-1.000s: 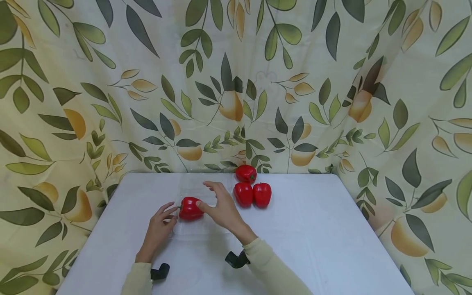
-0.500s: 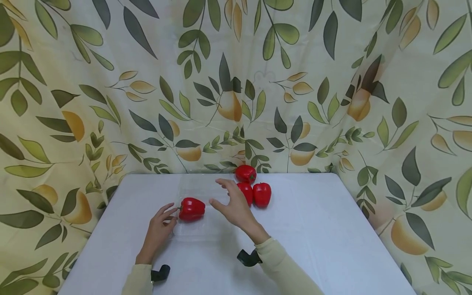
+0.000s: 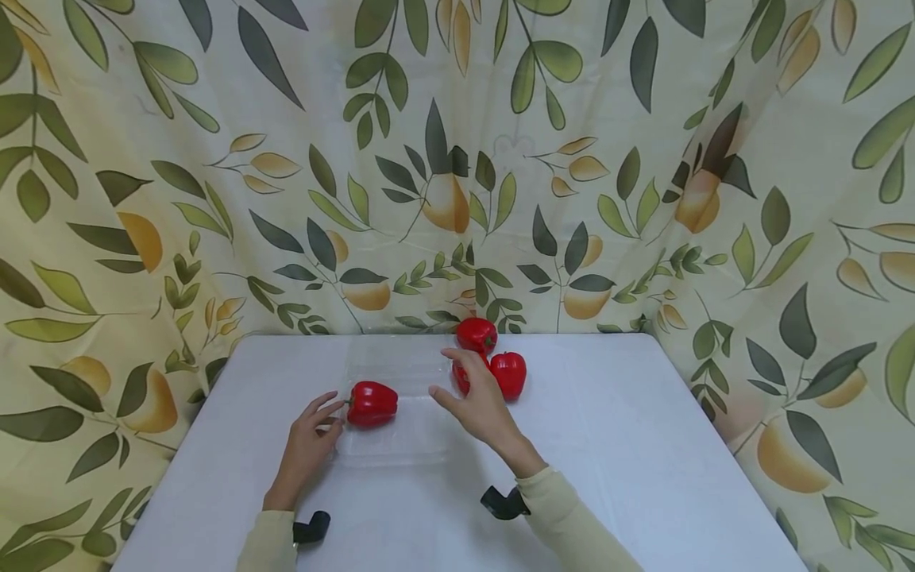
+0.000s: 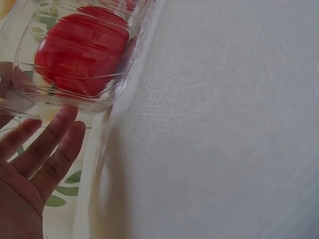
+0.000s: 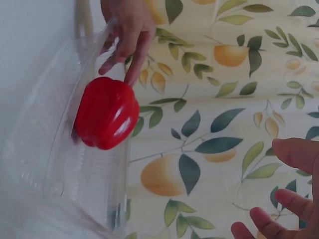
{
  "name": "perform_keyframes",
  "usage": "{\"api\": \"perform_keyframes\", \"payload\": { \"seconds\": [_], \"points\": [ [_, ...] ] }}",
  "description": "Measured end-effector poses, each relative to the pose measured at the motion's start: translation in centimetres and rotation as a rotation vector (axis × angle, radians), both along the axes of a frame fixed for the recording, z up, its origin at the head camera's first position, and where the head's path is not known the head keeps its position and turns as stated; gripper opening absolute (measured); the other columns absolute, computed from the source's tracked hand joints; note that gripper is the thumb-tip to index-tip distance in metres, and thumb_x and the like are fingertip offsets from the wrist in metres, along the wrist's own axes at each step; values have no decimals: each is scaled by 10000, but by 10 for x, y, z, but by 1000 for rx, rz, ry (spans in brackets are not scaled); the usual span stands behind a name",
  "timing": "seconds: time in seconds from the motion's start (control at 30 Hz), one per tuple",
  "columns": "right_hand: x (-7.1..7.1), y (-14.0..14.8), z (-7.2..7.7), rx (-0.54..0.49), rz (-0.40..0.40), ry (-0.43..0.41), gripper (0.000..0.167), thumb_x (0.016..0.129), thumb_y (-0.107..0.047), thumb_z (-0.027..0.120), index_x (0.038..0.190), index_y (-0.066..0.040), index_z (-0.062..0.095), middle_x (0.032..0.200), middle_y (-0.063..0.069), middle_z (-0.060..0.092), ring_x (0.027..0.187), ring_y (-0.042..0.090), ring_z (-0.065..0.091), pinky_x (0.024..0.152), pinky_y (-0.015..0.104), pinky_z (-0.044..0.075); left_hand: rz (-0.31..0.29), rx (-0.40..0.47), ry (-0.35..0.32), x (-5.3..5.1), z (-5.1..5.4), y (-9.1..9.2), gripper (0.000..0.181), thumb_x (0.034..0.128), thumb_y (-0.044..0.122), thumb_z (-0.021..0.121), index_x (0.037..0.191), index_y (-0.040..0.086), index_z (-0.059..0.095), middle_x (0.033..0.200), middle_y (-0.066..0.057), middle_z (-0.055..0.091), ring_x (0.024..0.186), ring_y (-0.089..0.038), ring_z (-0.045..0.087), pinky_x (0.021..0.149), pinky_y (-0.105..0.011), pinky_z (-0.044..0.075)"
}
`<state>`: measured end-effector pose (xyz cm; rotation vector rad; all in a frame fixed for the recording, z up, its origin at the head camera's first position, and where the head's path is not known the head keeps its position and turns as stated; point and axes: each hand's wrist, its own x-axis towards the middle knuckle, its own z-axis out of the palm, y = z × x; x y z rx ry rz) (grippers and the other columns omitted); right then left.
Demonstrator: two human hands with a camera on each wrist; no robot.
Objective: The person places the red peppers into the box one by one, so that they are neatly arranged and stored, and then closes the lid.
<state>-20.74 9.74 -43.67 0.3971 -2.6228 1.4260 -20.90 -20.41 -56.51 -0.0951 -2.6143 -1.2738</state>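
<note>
The left hand point(image 3: 307, 445) is rested against the nearest end of the clear box point(image 3: 422, 438), its fingers loosely straight and no firm grip on the wall shown. By the right hand point(image 3: 482, 405) nothing is grasped; its thumb and fingers are held well parted. The boxed pepper point(image 3: 373, 403) is laid on its side between the two hands, just past the left fingertips, with its stem turned toward them. The half-hidden pepper point(image 3: 461, 380) is partly covered by the right hand; whether it is touched cannot be told. The back pepper point(image 3: 476, 335) is placed beyond that hand's fingers, the outer pepper point(image 3: 511, 376) just to its right, all on the white surface point(image 3: 608, 445).

Were the half-hidden pepper taken hold of, its neighbours could be knocked, since the three are closely bunched. Glossy, rounded sides could be poorly held by fingertips alone, and a pepper could be dropped or set rolling. The box appears thin and light; with so slack a contact from the left hand, it could be dragged or tipped if its rim were caught. The boxed pepper could be nudged too, as bare room is left on its right-hand side.
</note>
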Motion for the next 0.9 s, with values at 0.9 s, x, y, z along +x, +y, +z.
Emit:
{"api": "perform_keyframes", "payload": {
  "seconds": [0.9],
  "points": [
    [-16, 52, -42, 18, -148, -28, 747, 736, -216, 845, 1386, -124, 488, 1396, 96, 511, 1297, 331, 486, 891, 526, 579, 13, 8, -27, 0, 2, 1, 359, 919, 121, 640, 1277, 104, 658, 1459, -47, 514, 1025, -231, 688, 829, -316, 607]
  ]
}}
